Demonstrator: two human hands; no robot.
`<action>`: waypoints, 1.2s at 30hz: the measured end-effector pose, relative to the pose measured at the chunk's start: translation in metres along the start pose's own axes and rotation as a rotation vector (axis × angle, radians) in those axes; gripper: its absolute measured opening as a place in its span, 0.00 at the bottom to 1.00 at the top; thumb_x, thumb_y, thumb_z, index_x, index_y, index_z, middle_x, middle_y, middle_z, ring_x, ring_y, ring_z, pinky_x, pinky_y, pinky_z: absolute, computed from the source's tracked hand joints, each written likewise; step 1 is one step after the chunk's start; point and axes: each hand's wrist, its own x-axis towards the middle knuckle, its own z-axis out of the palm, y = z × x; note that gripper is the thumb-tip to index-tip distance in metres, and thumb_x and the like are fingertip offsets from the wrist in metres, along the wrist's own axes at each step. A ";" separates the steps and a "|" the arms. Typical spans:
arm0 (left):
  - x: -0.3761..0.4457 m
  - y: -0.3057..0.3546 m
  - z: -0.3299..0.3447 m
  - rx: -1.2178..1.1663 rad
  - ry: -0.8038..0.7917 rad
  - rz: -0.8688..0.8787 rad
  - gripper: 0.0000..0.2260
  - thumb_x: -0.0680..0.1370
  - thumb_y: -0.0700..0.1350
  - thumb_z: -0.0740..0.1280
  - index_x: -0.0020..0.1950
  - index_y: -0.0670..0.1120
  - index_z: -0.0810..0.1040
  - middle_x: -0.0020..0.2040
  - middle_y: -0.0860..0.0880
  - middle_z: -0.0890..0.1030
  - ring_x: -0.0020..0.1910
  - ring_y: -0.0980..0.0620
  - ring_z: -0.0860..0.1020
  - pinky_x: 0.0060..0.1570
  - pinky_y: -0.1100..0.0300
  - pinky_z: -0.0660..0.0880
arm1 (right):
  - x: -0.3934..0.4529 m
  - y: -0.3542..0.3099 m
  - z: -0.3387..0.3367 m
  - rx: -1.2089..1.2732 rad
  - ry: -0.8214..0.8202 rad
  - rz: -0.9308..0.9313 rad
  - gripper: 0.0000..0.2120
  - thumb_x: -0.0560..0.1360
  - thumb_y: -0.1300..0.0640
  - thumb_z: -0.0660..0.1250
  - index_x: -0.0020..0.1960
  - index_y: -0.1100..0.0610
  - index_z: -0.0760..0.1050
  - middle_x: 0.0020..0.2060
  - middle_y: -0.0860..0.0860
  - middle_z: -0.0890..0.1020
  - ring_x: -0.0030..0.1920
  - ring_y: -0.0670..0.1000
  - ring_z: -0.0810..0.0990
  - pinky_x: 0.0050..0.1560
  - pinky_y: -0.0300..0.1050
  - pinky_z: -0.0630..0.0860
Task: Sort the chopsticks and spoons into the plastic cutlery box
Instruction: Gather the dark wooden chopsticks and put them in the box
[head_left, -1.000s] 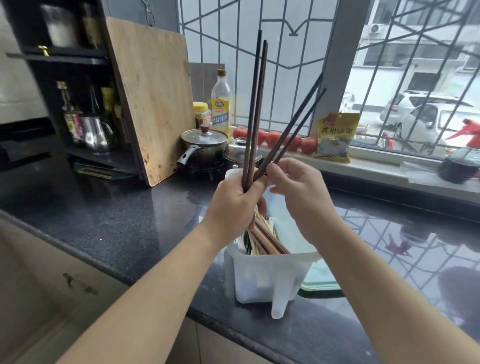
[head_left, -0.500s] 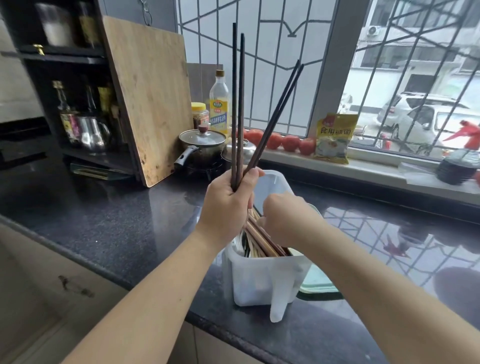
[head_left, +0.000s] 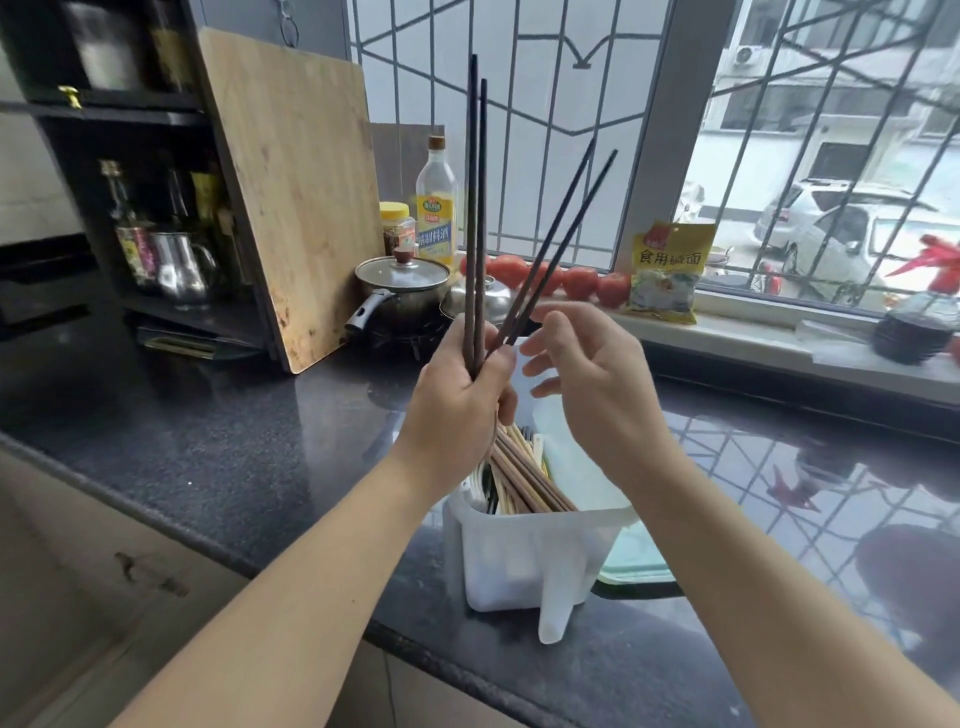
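My left hand (head_left: 457, 400) is closed around several dark chopsticks (head_left: 475, 218), held above the box. Two of them stand upright and two more lean to the right (head_left: 558, 244). My right hand (head_left: 587, 374) hovers just right of the left one with fingers spread, holding nothing, close to the leaning pair. Below both hands the white plastic cutlery box (head_left: 524, 556) stands near the counter's front edge. Light brown chopsticks (head_left: 524, 475) lie slanted inside it, with what look like pale spoon handles beside them.
A dark stone counter (head_left: 208, 431) runs left and right. Behind stand a lidded pot (head_left: 402, 291), a wooden cutting board (head_left: 296, 187), an oil bottle (head_left: 437, 202) and tomatoes (head_left: 579, 280) on the sill. A pale green lid (head_left: 636, 564) lies right of the box.
My right hand came up out of the box and opened beside the left hand. The left hand stays shut on the dark chopsticks, the leaning pair now spread further right.
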 end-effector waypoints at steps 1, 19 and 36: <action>0.000 0.000 0.000 0.000 -0.022 -0.004 0.07 0.86 0.42 0.63 0.54 0.38 0.71 0.34 0.39 0.74 0.22 0.56 0.71 0.23 0.68 0.67 | 0.000 0.002 0.001 -0.019 -0.026 -0.007 0.08 0.84 0.57 0.61 0.55 0.56 0.79 0.42 0.51 0.84 0.43 0.51 0.84 0.42 0.50 0.83; -0.002 0.000 -0.002 -0.128 0.069 -0.031 0.07 0.86 0.42 0.61 0.48 0.45 0.69 0.32 0.41 0.67 0.20 0.53 0.64 0.18 0.61 0.63 | 0.002 0.014 -0.002 -1.105 -0.416 0.120 0.13 0.81 0.52 0.62 0.39 0.56 0.72 0.35 0.53 0.77 0.35 0.55 0.76 0.34 0.47 0.73; 0.000 -0.007 -0.003 -0.040 0.053 -0.017 0.10 0.86 0.40 0.60 0.47 0.40 0.75 0.26 0.48 0.69 0.19 0.50 0.64 0.18 0.60 0.63 | 0.002 0.013 -0.006 -0.334 -0.042 0.224 0.13 0.83 0.60 0.57 0.61 0.53 0.77 0.46 0.50 0.82 0.38 0.49 0.84 0.36 0.48 0.83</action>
